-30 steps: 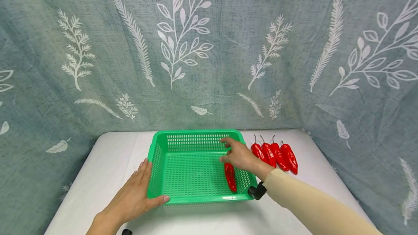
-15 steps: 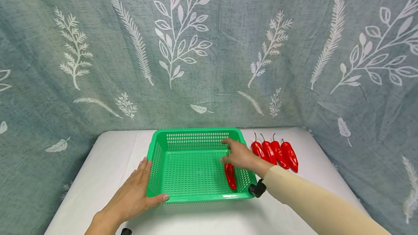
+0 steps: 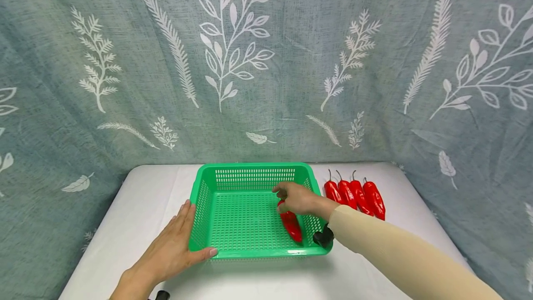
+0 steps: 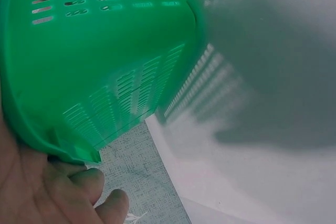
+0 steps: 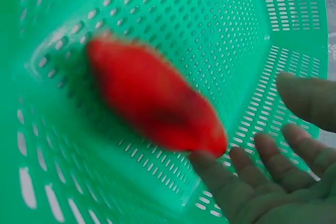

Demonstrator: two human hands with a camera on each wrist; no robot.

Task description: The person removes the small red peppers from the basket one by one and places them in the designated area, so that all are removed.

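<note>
A red chili pepper (image 3: 290,227) lies slanted inside the green plastic basket (image 3: 258,253), near its right side. My right hand (image 3: 296,198) is over the pepper's stem end. In the right wrist view the fingers are spread, thumb apart, and one fingertip (image 5: 200,159) touches the end of the blurred pepper (image 5: 152,95). The stem is hidden there. My left hand (image 3: 170,246) rests against the basket's left side, fingers straight along the outside and thumb at the front rim. In the left wrist view its fingers (image 4: 89,182) show below the green rim.
Several more red chili peppers (image 3: 374,200) lie side by side on the white table (image 3: 154,189), right of the basket, stems pointing away. A grey-green cloth (image 3: 258,82) with white leaf prints hangs behind the table.
The pepper in the basket has shifted so that its stem end leans further left, and my right hand has moved slightly left with it. My left hand stays against the basket.
</note>
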